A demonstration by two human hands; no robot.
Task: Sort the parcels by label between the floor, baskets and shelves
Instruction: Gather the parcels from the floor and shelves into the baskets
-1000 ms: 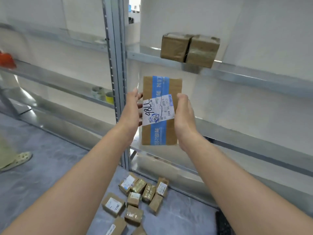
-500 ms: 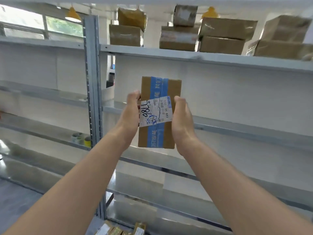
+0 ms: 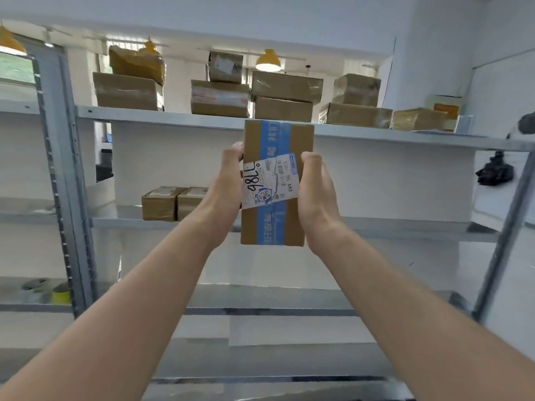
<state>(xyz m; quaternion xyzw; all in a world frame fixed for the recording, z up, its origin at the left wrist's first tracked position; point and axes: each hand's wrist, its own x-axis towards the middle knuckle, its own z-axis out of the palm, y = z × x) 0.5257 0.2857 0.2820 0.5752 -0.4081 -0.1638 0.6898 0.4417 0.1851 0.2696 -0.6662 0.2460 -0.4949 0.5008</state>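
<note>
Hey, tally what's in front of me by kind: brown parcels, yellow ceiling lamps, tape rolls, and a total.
Brown parcels: 12 (held parcel 1, top shelf 9, middle shelf 2)
Yellow lamps: 3
Tape rolls: 2
Total: 17, pale box at far right not counted.

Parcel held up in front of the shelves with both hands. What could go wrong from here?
1. The left hand and right hand grip the parcel by its side edges, with nothing visibly under it; it might slip and fall.
2. Its top edge sits level with the top shelf front lip, so lifting it could catch there.
3. The boxes on that shelf are stacked and closely packed; pushing it in might topple one.
</note>
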